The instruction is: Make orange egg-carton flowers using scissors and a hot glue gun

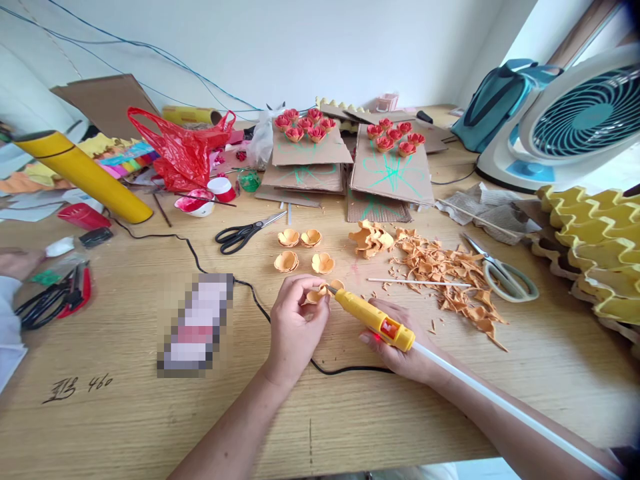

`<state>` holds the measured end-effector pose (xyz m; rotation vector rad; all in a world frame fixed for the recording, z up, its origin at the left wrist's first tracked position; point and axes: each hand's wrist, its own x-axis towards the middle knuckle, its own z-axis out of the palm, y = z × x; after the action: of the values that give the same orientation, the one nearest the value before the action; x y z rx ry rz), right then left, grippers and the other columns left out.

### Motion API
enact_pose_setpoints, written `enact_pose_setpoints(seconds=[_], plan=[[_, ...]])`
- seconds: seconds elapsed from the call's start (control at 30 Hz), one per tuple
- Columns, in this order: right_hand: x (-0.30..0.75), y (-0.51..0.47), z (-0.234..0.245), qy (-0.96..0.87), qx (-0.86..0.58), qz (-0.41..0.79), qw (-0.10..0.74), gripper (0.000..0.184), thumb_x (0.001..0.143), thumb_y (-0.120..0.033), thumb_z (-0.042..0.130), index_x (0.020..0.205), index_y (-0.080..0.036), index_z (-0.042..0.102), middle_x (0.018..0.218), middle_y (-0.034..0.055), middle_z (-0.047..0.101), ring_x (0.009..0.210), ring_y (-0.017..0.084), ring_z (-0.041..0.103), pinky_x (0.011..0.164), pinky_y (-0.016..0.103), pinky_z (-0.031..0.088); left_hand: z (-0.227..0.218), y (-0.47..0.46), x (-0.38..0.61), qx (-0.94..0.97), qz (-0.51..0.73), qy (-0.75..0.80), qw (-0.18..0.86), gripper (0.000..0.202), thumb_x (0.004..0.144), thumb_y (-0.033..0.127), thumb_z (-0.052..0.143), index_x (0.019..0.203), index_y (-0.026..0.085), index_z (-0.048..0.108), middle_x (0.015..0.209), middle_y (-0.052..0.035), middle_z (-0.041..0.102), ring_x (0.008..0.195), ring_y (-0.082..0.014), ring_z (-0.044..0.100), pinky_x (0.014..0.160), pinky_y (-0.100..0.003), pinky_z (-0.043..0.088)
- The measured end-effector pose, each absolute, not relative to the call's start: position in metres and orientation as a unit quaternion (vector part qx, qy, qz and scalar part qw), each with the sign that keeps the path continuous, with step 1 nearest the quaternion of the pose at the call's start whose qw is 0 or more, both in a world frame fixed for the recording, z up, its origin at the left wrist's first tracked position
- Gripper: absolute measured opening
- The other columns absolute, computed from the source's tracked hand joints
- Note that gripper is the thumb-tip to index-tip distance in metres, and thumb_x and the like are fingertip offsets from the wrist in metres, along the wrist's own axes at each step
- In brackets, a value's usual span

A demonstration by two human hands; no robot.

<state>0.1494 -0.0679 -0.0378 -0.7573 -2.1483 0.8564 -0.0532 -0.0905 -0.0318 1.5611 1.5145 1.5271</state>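
Note:
My left hand [300,320] pinches a small orange flower-shaped cup [315,295] between thumb and fingers. In my right hand [400,347] is a yellow hot glue gun [370,315] with a long white glue stick [500,400] running out of its back. The gun's nozzle points at the held cup and looks close to or touching it; I cannot tell which. Another orange cup [338,287] sits just behind, partly hidden. Beyond lie several more orange flower cups [289,237], some stacked, and a piled orange piece [370,238].
Orange scraps [450,267] spread to the right near grey-handled scissors [507,280]. Black scissors [245,232] lie left of the cups. Red flowers [305,123] stand on cardboard [313,152]. A black cord [255,300] crosses the table. Yellow egg trays [590,240] and a fan [565,120] stand right. Another person's hand [20,262] rests far left.

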Motion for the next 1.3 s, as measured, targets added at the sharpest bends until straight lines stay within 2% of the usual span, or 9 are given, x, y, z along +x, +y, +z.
enact_pose_setpoints(seconds=[0.77, 1.07, 1.3], plan=[[0.1493, -0.069, -0.0361, -0.827, -0.305, 0.327, 0.342, 0.032, 0.1, -0.038, 0.051, 0.075, -0.025, 0.035, 0.069, -0.0016, 0.045, 0.061, 0.015, 0.045, 0.057, 0.03, 0.036, -0.0247, -0.0927, -0.0523, 0.595, 0.535, 0.567, 0.198, 0.018, 0.089, 0.012, 0.063, 0.103, 0.022, 0.067, 0.108, -0.0065, 0.062, 0.095, -0.0171, 0.065, 0.064, -0.021, 0.062], [0.1495, -0.0685, -0.0372, -0.829, -0.301, 0.325, 0.342, 0.029, 0.099, -0.033, 0.051, 0.075, -0.024, 0.036, 0.07, -0.0014, 0.046, 0.061, 0.015, 0.046, 0.057, 0.029, 0.036, -0.0248, -0.0933, -0.053, 0.598, 0.535, 0.564, 0.196, 0.019, 0.089, 0.012, 0.062, 0.105, 0.022, 0.067, 0.109, -0.006, 0.061, 0.094, -0.0164, 0.066, 0.066, -0.022, 0.063], [0.1498, -0.0683, -0.0376, -0.829, -0.306, 0.327, 0.335, 0.031, 0.099, -0.036, 0.051, 0.075, -0.024, 0.035, 0.069, -0.0017, 0.047, 0.061, 0.015, 0.045, 0.057, 0.029, 0.037, -0.0258, -0.0926, -0.0529, 0.595, 0.535, 0.568, 0.194, 0.019, 0.089, 0.013, 0.062, 0.104, 0.022, 0.068, 0.109, -0.0068, 0.061, 0.094, -0.0176, 0.067, 0.065, -0.022, 0.063]])
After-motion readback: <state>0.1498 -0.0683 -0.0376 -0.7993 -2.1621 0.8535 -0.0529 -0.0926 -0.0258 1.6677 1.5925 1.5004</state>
